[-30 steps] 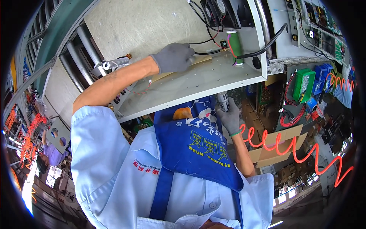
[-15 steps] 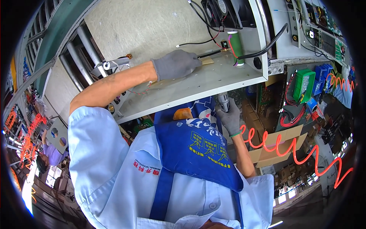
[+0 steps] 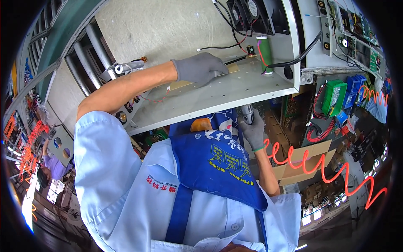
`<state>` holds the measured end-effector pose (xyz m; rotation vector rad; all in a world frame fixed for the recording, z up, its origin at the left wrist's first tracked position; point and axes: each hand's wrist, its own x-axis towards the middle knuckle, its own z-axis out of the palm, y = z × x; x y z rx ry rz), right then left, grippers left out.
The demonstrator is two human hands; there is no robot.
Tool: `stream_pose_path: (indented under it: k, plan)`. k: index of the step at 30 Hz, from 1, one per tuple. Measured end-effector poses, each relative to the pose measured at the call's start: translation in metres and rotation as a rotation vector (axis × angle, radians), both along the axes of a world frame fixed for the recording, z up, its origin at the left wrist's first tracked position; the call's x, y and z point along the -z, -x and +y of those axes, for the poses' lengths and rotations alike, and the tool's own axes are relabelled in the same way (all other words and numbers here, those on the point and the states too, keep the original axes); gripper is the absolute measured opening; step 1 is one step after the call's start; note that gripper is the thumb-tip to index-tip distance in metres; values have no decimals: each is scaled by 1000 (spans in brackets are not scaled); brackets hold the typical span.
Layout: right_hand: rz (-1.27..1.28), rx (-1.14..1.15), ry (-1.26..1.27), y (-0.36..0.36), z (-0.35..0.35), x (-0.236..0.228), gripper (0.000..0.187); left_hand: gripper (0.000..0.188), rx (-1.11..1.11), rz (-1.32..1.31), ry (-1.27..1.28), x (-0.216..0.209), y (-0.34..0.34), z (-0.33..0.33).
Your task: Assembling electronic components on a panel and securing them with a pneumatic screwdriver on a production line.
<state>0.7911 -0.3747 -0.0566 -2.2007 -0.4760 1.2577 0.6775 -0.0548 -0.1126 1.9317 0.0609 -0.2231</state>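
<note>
My left hand [image 3: 199, 69], in a grey glove, reaches over a light grey metal chassis [image 3: 201, 104]. Its fingers are bent together at one end of a thin black rod-like piece [image 3: 238, 60], whose far end points at a small connector [image 3: 250, 49] beside a green cylinder [image 3: 264, 54]. Part of the grip is hidden behind the glove. Below the chassis's near edge, my gloved right hand [image 3: 254, 132] is wrapped round a silver power screwdriver [image 3: 247, 113]. Its lower part is concealed by the hand.
Black fans [image 3: 252, 14] stand at the chassis's far right. An orange coiled hose [image 3: 312, 166] stretches rightward past an open cardboard box [image 3: 302, 166]. A green bin [image 3: 336, 97] and red wires [image 3: 321, 131] lie right. Metal rollers [image 3: 97, 46] sit left; a person [image 3: 53, 170] is farther off.
The chassis and the parts in it appear slightly farther right in view. My left hand has shifted right too, its fingers at a slightly different angle. My right hand stays nearly in place.
</note>
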Motion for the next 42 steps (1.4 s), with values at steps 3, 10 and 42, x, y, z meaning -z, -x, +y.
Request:
stream_pose_path:
  k: [3, 10, 42]
  plan:
    - [30, 4, 36, -1, 0, 0, 37, 29, -25, 9, -27, 5, -13, -3]
    - [-11, -19, 16, -1, 3, -3, 36, 31, -46, 201, -53, 3, -39, -5]
    - [55, 29, 54, -9, 4, 8, 43, 24, -225, 456, 403, 16, -56, -3]
